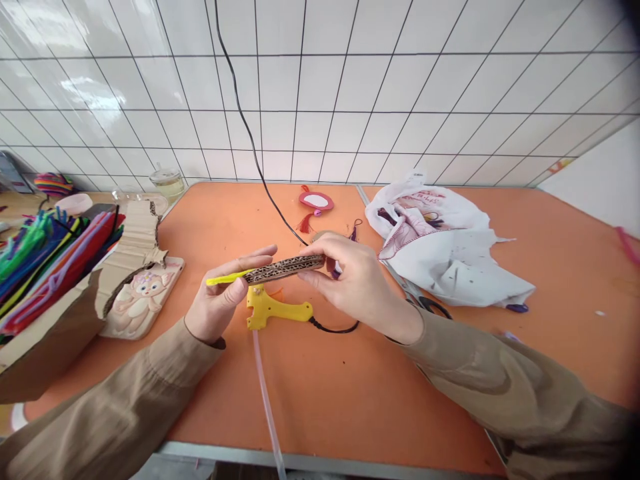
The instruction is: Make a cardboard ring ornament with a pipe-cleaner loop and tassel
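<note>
The left hand (213, 308) holds the left end of the brown cardboard (285, 268), by a yellow strip (225, 279). The cardboard is up near the glue gun (283, 311), edge showing, maybe to check it. The right hand (355, 279) pinches its right end.

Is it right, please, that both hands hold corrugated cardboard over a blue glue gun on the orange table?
Not quite: the head view shows the glue gun is yellow, not blue; the left hand and right hand do hold corrugated cardboard over it.
</note>
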A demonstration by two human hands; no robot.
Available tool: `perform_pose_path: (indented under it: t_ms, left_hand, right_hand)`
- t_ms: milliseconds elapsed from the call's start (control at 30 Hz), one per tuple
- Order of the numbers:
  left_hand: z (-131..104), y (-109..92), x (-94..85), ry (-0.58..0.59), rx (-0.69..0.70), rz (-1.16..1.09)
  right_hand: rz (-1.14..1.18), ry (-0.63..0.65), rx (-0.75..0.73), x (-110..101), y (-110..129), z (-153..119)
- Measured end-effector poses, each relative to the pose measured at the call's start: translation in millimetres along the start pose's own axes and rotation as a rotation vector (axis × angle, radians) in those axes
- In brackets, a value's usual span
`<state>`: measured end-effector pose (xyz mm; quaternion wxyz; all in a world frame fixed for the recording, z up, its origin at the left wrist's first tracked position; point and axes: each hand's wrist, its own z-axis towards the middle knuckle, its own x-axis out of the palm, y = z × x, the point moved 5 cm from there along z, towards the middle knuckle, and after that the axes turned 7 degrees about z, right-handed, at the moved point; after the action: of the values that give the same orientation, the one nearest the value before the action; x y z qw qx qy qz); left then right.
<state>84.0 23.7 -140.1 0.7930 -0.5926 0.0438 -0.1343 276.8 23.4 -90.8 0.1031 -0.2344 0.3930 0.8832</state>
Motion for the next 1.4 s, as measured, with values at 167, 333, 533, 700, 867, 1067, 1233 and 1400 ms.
perform_pose_path:
  t_ms: [167,333,533,700,867,1067,1233,1400]
  left_hand:
    - [1.6,0.8,12.0,0.071,-0.167,-0.187]
    - [0.1,6.9,16.7,0.043,-0.339,-0.321]
    - [-4.1,18.6,13.1,0.025,-0.432,-0.365]
    - [-6.8,19.5,18.1,0.074,-0.448,-0.376]
    - [-7.3,17.6,22.3,0.086,-0.471,-0.404]
    - [-9.6,9.3,20.2,0.106,-0.41,-0.353]
    - [-10.1,5.8,13.2,0.043,-0.276,-0.203]
    - [-8.1,5.3,13.5,0.109,-0.235,-0.113]
  right_hand:
    - [-0.033,-0.093,-0.055,-5.5,7.7,-1.9]
    - [-0.031,-0.141,-0.115,-9.5,17.3,-5.4]
    - [-0.06,-0.14,-0.156,-9.3,20.5,-7.3]
    - [-0.091,-0.159,-0.155,-10.3,19.7,-7.6]
    - [-0.083,-0.127,-0.098,-11.1,15.7,-4.5]
    - [0.188,-0.115,0.253,-13.5,-9.7,5.0]
    - [0.367,-0.046,0.477,-7.0,-21.4,4.0]
    - [0.18,0.046,0.379,-5.0,-14.9,5.4]
